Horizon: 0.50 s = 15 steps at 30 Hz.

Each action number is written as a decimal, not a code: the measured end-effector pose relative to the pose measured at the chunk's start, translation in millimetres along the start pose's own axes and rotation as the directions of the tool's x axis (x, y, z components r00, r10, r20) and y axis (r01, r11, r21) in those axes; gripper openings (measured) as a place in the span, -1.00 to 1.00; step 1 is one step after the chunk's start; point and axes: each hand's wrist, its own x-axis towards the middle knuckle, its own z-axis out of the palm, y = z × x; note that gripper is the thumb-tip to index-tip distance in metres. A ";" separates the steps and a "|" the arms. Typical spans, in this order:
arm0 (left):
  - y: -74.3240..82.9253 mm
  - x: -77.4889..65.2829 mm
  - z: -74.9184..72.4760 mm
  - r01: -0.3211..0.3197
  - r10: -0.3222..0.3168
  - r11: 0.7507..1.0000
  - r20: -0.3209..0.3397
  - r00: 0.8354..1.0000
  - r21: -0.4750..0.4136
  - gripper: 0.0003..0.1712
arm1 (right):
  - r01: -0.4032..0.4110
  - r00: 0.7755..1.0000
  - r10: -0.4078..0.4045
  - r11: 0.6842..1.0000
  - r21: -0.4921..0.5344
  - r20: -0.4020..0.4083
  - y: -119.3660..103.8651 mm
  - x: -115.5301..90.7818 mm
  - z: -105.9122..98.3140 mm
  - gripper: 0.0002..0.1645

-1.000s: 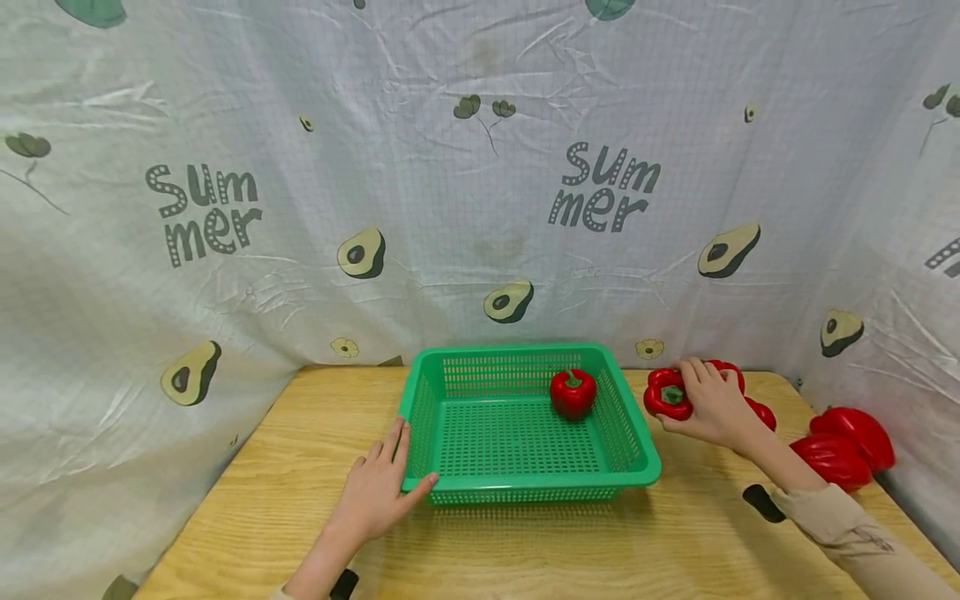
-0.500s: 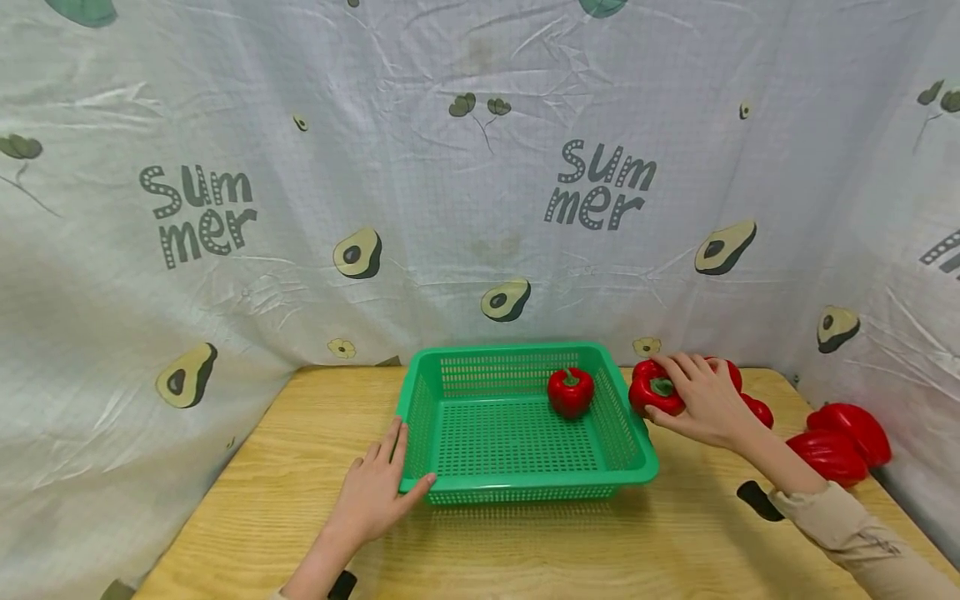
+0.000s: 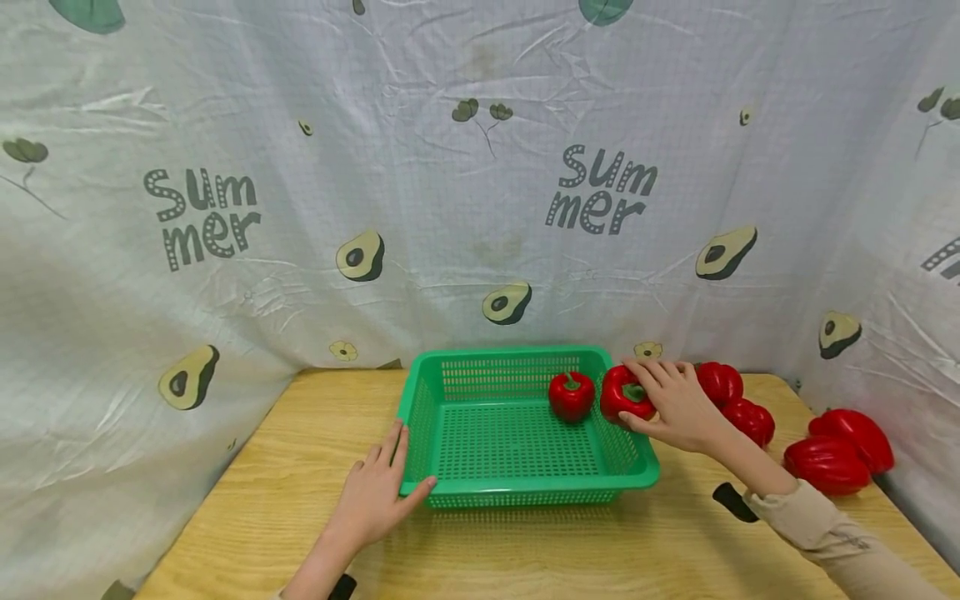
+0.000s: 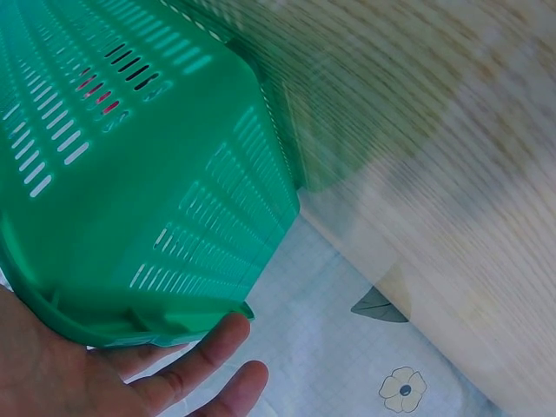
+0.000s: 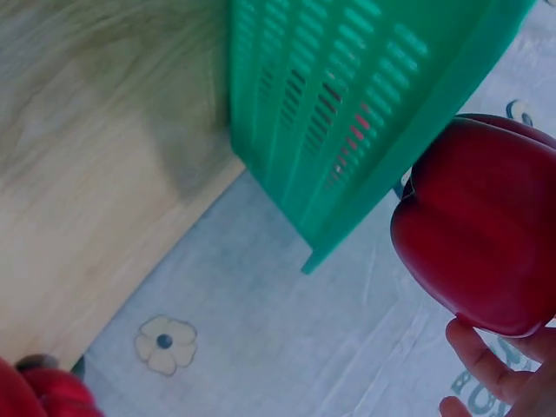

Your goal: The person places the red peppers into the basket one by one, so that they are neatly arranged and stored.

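I see a glossy, deep red pepper (image 3: 621, 400) with rounded lobes and a green stem that faces the head camera; from the right wrist, its skin looks smooth and shallowly grooved. It is up over the right rim of the green basket (image 3: 525, 482). The right hand (image 3: 677, 410) grips it, thumb at the near side and fingers over the top. The left hand (image 3: 375, 493) lies spread with fingers nearly straight, touching the basket's left rim and near corner, grasping nothing I can make out.

Compared with half a second ago, I have the pepper further left; then it was mostly outside that rim. Two peppers (image 3: 747, 422) on the surface (image 3: 525, 558) now show more fully behind the hand. The left hand, basket and inner pepper (image 3: 572, 397) have kept their places.
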 end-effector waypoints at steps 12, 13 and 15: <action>0.4 -0.3 -1.1 0.012 -0.012 1.000 0.015 1.000 -0.003 -0.09 | 0.132 0.990 -0.132 0.991 -0.007 0.058 -12.5 10.4 23.2 -0.19; 0.6 -0.2 -0.9 0.013 -0.013 1.000 0.017 1.000 -0.004 -0.09 | 0.137 0.989 -0.136 0.991 -0.008 0.063 -12.9 10.8 24.9 -0.19; 0.7 -0.1 -0.6 0.015 -0.015 1.000 0.021 1.000 -0.006 -0.09 | 0.149 0.986 -0.148 0.989 -0.005 0.076 -13.8 12.0 27.7 -0.19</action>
